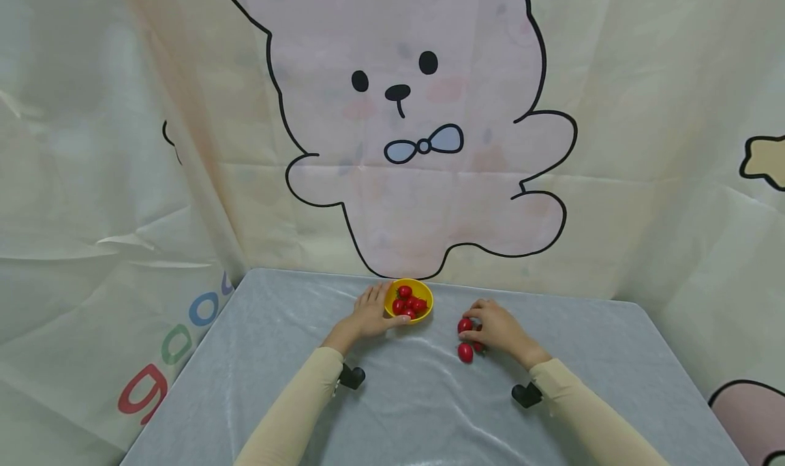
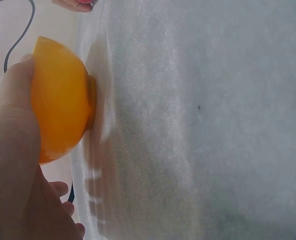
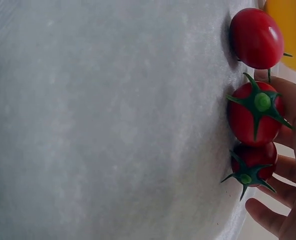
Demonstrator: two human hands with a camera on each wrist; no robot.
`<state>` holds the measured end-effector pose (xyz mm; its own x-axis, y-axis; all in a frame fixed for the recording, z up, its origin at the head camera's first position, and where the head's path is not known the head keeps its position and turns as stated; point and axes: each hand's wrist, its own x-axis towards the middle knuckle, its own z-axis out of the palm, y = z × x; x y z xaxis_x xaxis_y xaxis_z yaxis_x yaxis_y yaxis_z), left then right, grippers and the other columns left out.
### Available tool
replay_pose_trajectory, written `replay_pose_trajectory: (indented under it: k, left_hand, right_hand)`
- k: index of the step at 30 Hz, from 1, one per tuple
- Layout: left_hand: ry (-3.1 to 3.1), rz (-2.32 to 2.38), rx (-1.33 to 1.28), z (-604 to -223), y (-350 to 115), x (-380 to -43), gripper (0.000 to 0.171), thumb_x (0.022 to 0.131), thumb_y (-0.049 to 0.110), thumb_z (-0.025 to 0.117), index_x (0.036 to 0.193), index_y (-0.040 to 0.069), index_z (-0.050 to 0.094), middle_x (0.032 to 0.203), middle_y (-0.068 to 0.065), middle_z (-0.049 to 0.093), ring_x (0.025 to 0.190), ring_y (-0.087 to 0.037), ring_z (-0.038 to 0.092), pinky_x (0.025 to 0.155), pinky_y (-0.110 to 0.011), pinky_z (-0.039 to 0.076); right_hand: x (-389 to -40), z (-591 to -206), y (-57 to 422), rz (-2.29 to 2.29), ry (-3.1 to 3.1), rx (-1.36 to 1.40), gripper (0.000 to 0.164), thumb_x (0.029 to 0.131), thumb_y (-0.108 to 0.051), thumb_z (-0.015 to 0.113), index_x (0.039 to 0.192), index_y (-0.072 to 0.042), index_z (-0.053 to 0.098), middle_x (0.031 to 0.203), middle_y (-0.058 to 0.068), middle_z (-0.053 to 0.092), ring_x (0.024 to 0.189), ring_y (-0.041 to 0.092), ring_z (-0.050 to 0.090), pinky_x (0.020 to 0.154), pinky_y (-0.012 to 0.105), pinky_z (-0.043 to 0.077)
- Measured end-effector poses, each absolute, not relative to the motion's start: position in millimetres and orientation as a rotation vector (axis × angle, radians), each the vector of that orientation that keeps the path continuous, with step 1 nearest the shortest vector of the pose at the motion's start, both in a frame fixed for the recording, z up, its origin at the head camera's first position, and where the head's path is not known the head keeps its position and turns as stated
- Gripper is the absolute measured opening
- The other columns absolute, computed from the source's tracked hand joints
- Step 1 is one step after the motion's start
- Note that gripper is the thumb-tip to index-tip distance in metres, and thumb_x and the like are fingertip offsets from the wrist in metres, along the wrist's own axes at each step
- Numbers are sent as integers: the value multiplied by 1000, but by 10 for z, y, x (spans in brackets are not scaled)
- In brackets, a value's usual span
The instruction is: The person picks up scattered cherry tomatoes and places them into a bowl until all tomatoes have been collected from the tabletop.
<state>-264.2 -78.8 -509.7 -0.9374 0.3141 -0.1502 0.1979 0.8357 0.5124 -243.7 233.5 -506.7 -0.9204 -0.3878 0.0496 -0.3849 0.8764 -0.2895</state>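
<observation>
A smooth, round yellow bowl (image 2: pixel 62 100), material unclear, stands upright close to the 12 o'clock edge of the table (image 1: pixel 423 411), which is covered in pale grey, soft-looking cloth. Small, glossy red tomatoes (image 1: pixel 409 304) lie grouped in it, prob. kept together by the curved wall.

L hand (image 1: pixel 368 315) is at the bowl's 8–9 o'clock: fingers fairly straight, reaching toward 10, thumb spread away from them to approx. 6–7. Bowl sits in that gap, & the L wrist view shows the thumb touching the outer wall. Reads as steadying from the side, w/ the mouth left uncovered, rather than lifting; prob. useful, as a light bowl could slide on cloth.

R hand (image 1: pixel 498 326) comes in from 3 o'clock of the loose egg-shaped red tomatoes w/ green star-shaped stalks (image 3: pixel 250 130), which lie on the table at the bowl's 4 o'clock. Fingers are bent a bit & spread on the far side, thumb on the near side, one tomato between; can't tell if it's actually pinched, b/c tomatoes hide part of the hand in the R wrist view. Loose ones lie v. close together, so a narrow thumb-&-finger approach makes sense; nearest one, approx. 7–8 o'clock of the R hand, sits outside the fingers.
</observation>
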Motion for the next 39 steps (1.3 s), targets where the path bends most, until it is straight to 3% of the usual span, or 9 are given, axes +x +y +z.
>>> replay_pose_trajectory:
  k: [12, 39]
  left_hand:
    - [2801, 747, 405, -5063, -782, -2640, 103, 85, 71, 57, 160, 19, 9, 166, -17, 15, 153, -42, 13, 123, -61, 14]
    - [2800, 723, 400, -5072, -780, -2629, 102, 85, 72, 56, 160, 20, 10, 167, -16, 15, 152, -41, 14, 123, -60, 15]
  right_hand:
    - [-2474, -5069, 2338, -439, 3073, -638, 38, 77, -47, 81, 99, -16, 75, 108, 5, 67, 98, 22, 57, 87, 44, 53]
    - [-2571, -4909, 2291, -418, 3117, -599, 40, 79, -49, 80, 101, -17, 76, 114, 9, 68, 102, 26, 60, 89, 47, 55]
